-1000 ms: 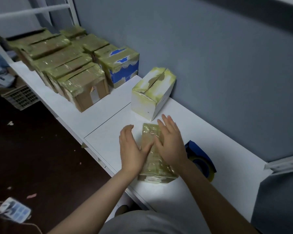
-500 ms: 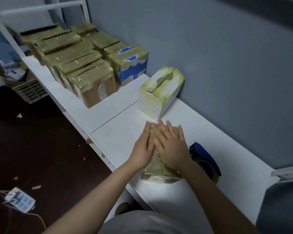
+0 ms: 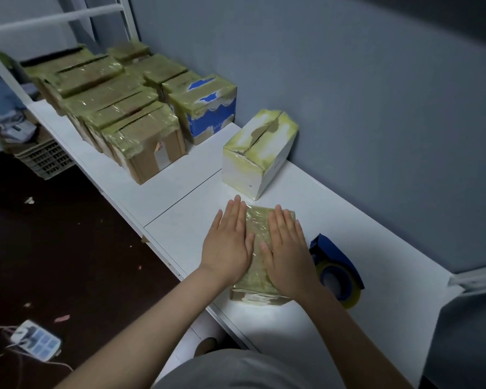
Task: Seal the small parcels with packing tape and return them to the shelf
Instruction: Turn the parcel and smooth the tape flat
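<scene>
Currently the left hand (image 3: 227, 242) and the right hand (image 3: 288, 254) are lying flat on the small parcel (image 3: 258, 230), fingers straight and close together, pressing on its glossy taped top. The left hand is covering the parcel's left edge and the right hand its right edge, and a strip of tape is showing between them. The parcel is sitting on the white shelf (image 3: 180, 220), its near left corner coming close to the shelf's front edge. Just beside it on the right, a blue tape dispenser (image 3: 334, 262) is lying near the right wrist, with open white surface stretching beyond it. Past the fingertips a white box (image 3: 257, 155) is standing against the grey wall (image 3: 362, 108), a narrow band of shelf separating it from the parcel. Farther left, a blue-and-white box (image 3: 208, 108) and rows of taped parcels (image 3: 115, 108) are crowding the shelf, leaving a strip of surface along the front edge.
</scene>
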